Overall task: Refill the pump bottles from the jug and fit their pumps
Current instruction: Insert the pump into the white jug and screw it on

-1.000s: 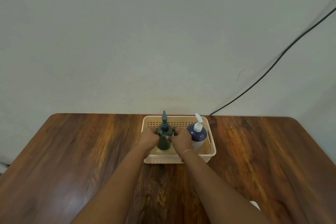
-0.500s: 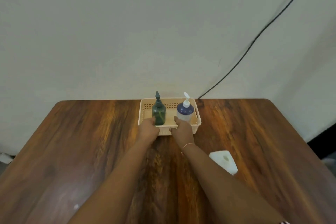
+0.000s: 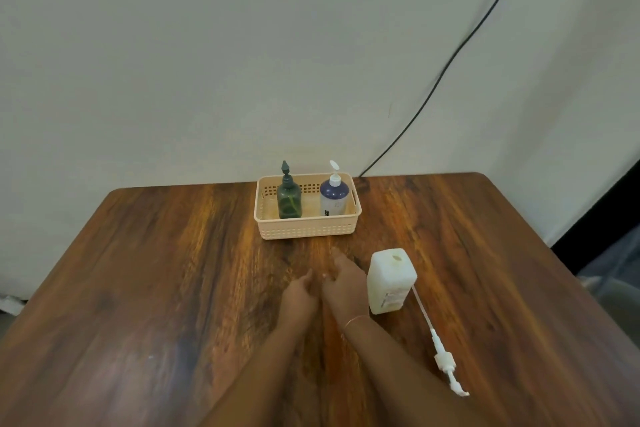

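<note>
A beige basket (image 3: 308, 229) stands at the table's far edge. Inside it, a dark green pump bottle (image 3: 289, 199) stands on the left and a blue-and-white pump bottle (image 3: 334, 196) on the right, both with pumps fitted. A white jug (image 3: 391, 281) stands uncapped nearer to me, right of my hands. A loose white pump with a long tube (image 3: 441, 357) lies on the table behind and right of the jug. My left hand (image 3: 298, 298) and my right hand (image 3: 346, 286) rest side by side on the table, empty, between basket and me.
The wooden table (image 3: 156, 288) meets a pale wall at its far edge. A black cable (image 3: 450, 62) runs down the wall to the table's back edge. A dark gap and a grey object show past the right edge.
Both hands have let go of the bottles and basket and drawn back toward me. The view has tilted down, bringing the jug and loose pump into sight.
</note>
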